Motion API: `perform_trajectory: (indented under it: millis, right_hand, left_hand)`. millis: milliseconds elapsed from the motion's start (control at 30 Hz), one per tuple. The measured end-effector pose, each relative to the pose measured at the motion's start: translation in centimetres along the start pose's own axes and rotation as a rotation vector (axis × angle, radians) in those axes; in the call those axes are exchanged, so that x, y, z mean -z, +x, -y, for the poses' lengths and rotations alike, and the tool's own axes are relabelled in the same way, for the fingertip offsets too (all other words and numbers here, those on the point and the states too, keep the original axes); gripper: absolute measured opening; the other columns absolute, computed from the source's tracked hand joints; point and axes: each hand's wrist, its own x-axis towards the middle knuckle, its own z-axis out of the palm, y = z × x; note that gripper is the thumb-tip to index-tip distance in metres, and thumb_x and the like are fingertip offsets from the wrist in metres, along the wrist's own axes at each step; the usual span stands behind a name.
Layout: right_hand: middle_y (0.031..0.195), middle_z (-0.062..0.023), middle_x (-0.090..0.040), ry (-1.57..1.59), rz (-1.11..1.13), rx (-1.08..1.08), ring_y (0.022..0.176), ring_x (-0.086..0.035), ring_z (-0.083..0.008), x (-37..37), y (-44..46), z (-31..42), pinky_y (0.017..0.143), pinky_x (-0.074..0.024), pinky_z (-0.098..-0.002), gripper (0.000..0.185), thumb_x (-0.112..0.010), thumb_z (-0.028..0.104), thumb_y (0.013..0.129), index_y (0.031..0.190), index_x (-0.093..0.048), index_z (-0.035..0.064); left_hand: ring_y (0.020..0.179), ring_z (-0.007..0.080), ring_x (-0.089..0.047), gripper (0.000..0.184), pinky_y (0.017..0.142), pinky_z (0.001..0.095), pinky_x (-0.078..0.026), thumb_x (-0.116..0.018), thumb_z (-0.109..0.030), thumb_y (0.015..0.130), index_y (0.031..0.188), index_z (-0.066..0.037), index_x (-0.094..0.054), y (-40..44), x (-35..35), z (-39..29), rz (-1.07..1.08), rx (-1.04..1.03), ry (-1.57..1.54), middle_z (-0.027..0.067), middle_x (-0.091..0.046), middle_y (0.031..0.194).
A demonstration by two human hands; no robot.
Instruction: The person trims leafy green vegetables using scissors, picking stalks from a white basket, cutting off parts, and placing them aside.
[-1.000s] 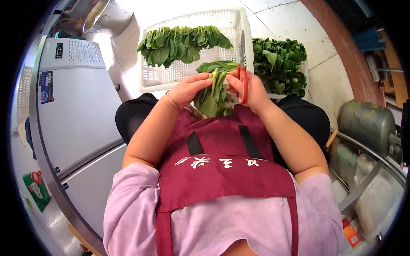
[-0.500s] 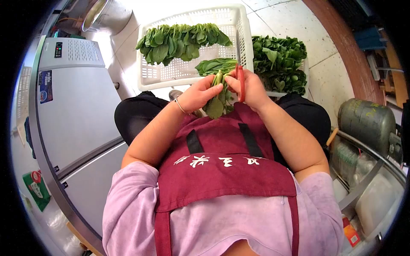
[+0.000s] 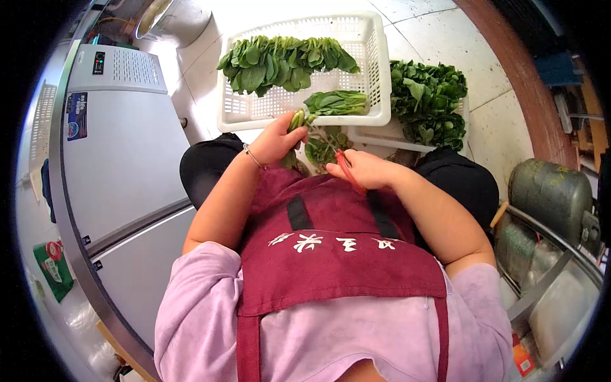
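Fridge (image 3: 127,146): smooth, pale, flat panels are standing on the person's left, a slotted grille topping them.
Apron (image 3: 344,274): maroon woven cloth is covering the front of the body, bearing white characters and black strips.
Basket (image 3: 378,70): a rectangle of white plastic lattice is resting on the tiled floor (image 3: 496,121).
Heap of greens (image 3: 433,105): dark, crinkled leaves are piling up just right of the basket.
Row of greens (image 3: 273,67): broad, oval, glossy leaves are overlapping along the basket's far part.
Small bunch (image 3: 337,102): slender leaves are lying in the basket's near right corner.
Right hand (image 3: 369,170): fingers are gripping the scissors at their handles, below and right of the left hand.
Left hand (image 3: 278,140): fingers are closing on the stems.
Scissors (image 3: 344,167): looped red handles are joining thin metal blades, angling toward the stems; contact cannot be told.
Stems (image 3: 297,120): pale green stalks are jutting above the left hand, near the basket's front rim.
Change from half a second earlier: the hands are now standing apart, the right one lower; the small bunch is staying in its corner.
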Motion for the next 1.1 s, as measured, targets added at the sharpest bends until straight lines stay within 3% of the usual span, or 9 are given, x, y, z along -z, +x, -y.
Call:
perform_trajectory:
  millis: [33, 133, 267, 767, 833, 933, 1100]
  right_hand:
    - [0.075, -0.0194, -0.061, 0.022, -0.046, 0.028, 0.070, -0.059, -0.0298, -0.6, 0.2, -0.1, 0.066, -0.0445, -0.0401, 0.059, -0.048, 0.058, 0.085, 0.081, -0.057, -0.0007]
    - [0.069, -0.0154, -0.058, 0.043, 0.071, 0.065, 0.064, -0.055, -0.0258, 0.3, -0.2, 0.7, 0.061, -0.0426, -0.0395, 0.059, -0.046, 0.057, 0.087, 0.077, -0.055, -0.0001]
    - [0.063, -0.0116, -0.054, 0.047, 0.108, 0.076, 0.061, -0.052, -0.0229, 0.0, 0.0, 0.2, 0.059, -0.0410, -0.0394, 0.060, -0.044, 0.058, 0.088, 0.074, -0.052, 0.0002]
    - [0.064, -0.0144, -0.060, -0.018, 0.217, -0.079, 0.062, -0.060, -0.0260, -1.1, 0.2, 0.2, 0.061, -0.0465, -0.0357, 0.071, -0.040, 0.065, 0.085, 0.075, -0.062, -0.0017]
    - [0.060, -0.0100, -0.060, -0.065, 0.221, -0.105, 0.056, -0.060, -0.0195, -1.2, 0.3, 0.1, 0.055, -0.0467, -0.0323, 0.062, -0.043, 0.059, 0.088, 0.069, -0.055, 0.0012]
    - [0.061, -0.0156, -0.060, -0.068, 0.208, -0.113, 0.064, -0.063, -0.0272, -1.3, 0.2, 0.1, 0.062, -0.0478, -0.0362, 0.073, -0.040, 0.067, 0.084, 0.070, -0.063, -0.0014]
    - [0.065, -0.0174, -0.062, -0.021, 0.220, -0.178, 0.067, -0.063, -0.0302, -1.2, 0.2, 0.2, 0.064, -0.0482, -0.0372, 0.071, -0.043, 0.065, 0.083, 0.071, -0.064, -0.0016]
  left_hand:
    - [0.065, 0.0070, -0.050, 0.016, 0.059, 0.0235, -0.043, -0.050, -0.019, 0.093, 0.096, -0.003, -0.052, -0.4, -0.2, -0.3, 0.043, -0.025, -0.029, -0.0016, -0.056, 0.074]
    - [0.069, 0.0064, -0.046, 0.017, 0.063, 0.0228, -0.042, -0.049, -0.020, 0.094, 0.097, -0.004, -0.053, -0.9, -0.2, -0.4, 0.189, 0.082, -0.102, -0.0028, -0.051, 0.076]
    - [0.069, 0.0066, -0.045, 0.020, 0.064, 0.0225, -0.041, -0.048, -0.022, 0.095, 0.098, -0.003, -0.054, -0.6, -0.3, 0.9, 0.327, 0.078, -0.029, -0.0031, -0.050, 0.076]
    - [0.069, 0.0071, -0.041, 0.024, 0.063, 0.0211, -0.038, -0.047, -0.027, 0.096, 0.090, -0.004, -0.055, -2.0, -0.9, 2.2, 0.444, 0.246, -0.182, -0.0041, -0.047, 0.074]
    - [0.068, 0.0072, -0.042, 0.024, 0.063, 0.0210, -0.038, -0.047, -0.027, 0.095, 0.089, -0.005, -0.054, -2.1, -1.1, 2.6, 0.455, 0.271, -0.211, -0.0041, -0.047, 0.074]
    - [0.067, 0.0072, -0.042, 0.024, 0.062, 0.0210, -0.038, -0.047, -0.027, 0.095, 0.088, -0.005, -0.054, -2.0, -1.3, 3.2, 0.468, 0.294, -0.256, -0.0042, -0.048, 0.074]
    - [0.067, 0.0059, -0.043, 0.022, 0.060, 0.0205, -0.038, -0.048, -0.026, 0.095, 0.089, -0.005, -0.055, -1.8, -1.2, 4.3, 0.485, 0.358, -0.323, -0.0049, -0.048, 0.075]
